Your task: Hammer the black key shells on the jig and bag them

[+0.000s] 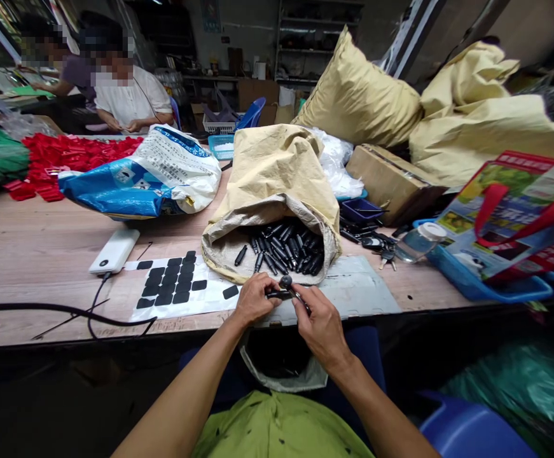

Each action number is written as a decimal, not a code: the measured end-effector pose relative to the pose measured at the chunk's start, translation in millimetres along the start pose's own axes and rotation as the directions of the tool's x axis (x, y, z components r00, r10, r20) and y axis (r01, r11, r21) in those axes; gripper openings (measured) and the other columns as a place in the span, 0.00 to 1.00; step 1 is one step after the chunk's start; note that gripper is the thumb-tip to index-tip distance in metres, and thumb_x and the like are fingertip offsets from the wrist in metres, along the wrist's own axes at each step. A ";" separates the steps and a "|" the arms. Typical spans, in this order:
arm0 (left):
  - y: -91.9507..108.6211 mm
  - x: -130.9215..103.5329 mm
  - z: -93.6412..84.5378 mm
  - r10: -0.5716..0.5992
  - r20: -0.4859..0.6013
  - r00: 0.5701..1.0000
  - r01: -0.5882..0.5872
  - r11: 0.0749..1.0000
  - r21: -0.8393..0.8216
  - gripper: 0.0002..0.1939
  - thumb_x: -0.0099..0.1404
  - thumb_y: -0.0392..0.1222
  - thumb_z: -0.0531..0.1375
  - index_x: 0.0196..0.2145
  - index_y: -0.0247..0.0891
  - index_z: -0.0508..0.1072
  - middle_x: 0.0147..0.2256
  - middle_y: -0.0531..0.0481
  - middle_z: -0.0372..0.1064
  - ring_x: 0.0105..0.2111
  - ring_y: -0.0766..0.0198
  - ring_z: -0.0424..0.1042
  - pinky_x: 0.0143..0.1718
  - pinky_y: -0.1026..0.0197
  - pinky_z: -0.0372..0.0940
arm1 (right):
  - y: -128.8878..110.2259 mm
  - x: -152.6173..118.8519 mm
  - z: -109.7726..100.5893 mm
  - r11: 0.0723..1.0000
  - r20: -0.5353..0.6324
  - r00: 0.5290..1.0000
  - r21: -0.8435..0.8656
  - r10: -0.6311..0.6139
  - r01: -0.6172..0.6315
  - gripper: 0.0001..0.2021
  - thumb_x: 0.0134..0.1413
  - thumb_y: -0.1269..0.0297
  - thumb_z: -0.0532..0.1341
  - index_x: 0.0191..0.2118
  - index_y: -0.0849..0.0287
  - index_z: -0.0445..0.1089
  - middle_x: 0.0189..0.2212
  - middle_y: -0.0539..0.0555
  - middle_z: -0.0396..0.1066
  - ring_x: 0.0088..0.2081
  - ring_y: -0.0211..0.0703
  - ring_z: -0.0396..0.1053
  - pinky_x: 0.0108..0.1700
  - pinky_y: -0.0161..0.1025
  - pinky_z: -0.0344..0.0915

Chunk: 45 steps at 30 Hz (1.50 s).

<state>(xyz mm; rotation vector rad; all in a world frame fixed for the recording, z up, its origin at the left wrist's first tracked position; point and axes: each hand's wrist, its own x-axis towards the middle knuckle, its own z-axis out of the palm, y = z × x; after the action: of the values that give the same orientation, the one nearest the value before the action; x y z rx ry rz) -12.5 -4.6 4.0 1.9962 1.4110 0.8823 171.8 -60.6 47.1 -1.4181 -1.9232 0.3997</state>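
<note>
My left hand (254, 301) is closed on a small black part (280, 294) at the table's front edge. My right hand (320, 323) grips a slim dark tool (301, 299), its far end close to that part. A round black knob (285, 282) shows between the two hands; which piece it belongs to I cannot tell. Just beyond my hands, a beige sack (277, 162) lies with its mouth facing me, and many black elongated pieces (283, 245) are heaped inside the opening. Below the hands, on my lap, another sack (289, 380) hangs open with a dark inside.
Black square pads (166, 280) lie on a white sheet at left, near a white power bank (114, 251) with a cable. Red parts (81, 159) and a blue-white bag (162, 172) are behind. Right: a jar (420, 242), keys (388, 257), a blue tray (505, 289). Two people sit beyond.
</note>
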 end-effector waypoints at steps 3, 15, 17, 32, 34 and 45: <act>-1.8 0.1 1.3 -0.005 -0.005 1.000 0.004 1.000 -0.014 0.10 0.51 0.32 0.67 0.32 0.40 0.75 0.31 0.53 0.69 0.36 0.60 0.67 0.40 0.59 0.60 | 2.7 -1.7 -0.5 1.000 -0.025 1.000 -0.007 0.013 -0.013 0.17 0.67 0.68 0.54 0.57 0.57 0.72 0.44 0.57 0.74 0.46 0.47 0.73 0.51 0.42 0.68; -4.6 0.2 1.4 0.022 0.011 1.000 -0.022 1.000 -0.003 0.10 0.52 0.33 0.68 0.33 0.40 0.76 0.31 0.53 0.68 0.35 0.60 0.67 0.39 0.59 0.60 | 52.9 29.9 -49.1 0.962 -0.291 0.938 -0.138 0.186 -0.234 0.18 0.62 0.67 0.57 0.55 0.57 0.75 0.42 0.57 0.75 0.40 0.46 0.71 0.45 0.41 0.66; -6.1 0.3 1.8 0.026 0.013 1.000 -0.026 1.000 -0.004 0.11 0.51 0.33 0.69 0.34 0.40 0.76 0.31 0.53 0.68 0.36 0.60 0.67 0.39 0.59 0.60 | 72.6 38.0 -58.3 0.905 -0.344 0.901 -0.234 0.264 -0.355 0.19 0.60 0.68 0.58 0.55 0.56 0.75 0.42 0.56 0.74 0.40 0.47 0.70 0.44 0.41 0.64; -7.8 -1.4 2.5 0.074 0.000 0.997 -0.074 0.997 0.015 0.07 0.57 0.36 0.68 0.35 0.40 0.78 0.31 0.52 0.69 0.37 0.59 0.67 0.40 0.58 0.59 | 119.8 49.8 -32.7 0.666 -0.337 0.863 -0.549 0.377 -0.505 0.19 0.63 0.71 0.57 0.57 0.56 0.74 0.42 0.60 0.69 0.43 0.49 0.65 0.38 0.41 0.56; -7.8 -1.5 2.4 0.078 0.004 0.997 -0.078 0.997 0.019 0.06 0.57 0.36 0.68 0.35 0.40 0.78 0.31 0.52 0.70 0.37 0.59 0.67 0.40 0.58 0.59 | 121.7 46.6 -29.4 0.658 -0.350 0.878 -0.583 0.326 -0.477 0.19 0.63 0.71 0.57 0.57 0.56 0.73 0.42 0.60 0.68 0.42 0.49 0.64 0.38 0.41 0.55; -7.9 -2.5 -0.4 0.093 0.052 0.994 -0.095 0.995 0.032 0.08 0.66 0.45 0.62 0.38 0.41 0.79 0.33 0.50 0.70 0.38 0.58 0.67 0.41 0.57 0.59 | 121.9 42.8 -25.5 0.627 -0.352 0.903 -0.653 0.247 -0.426 0.18 0.64 0.69 0.56 0.56 0.58 0.72 0.42 0.61 0.66 0.42 0.50 0.63 0.36 0.41 0.55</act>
<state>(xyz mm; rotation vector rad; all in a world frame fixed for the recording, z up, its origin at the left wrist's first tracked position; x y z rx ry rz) -18.1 -4.6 -2.0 2.1105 1.3225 0.8473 269.0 17.8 5.2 -2.2440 -1.6626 -0.4226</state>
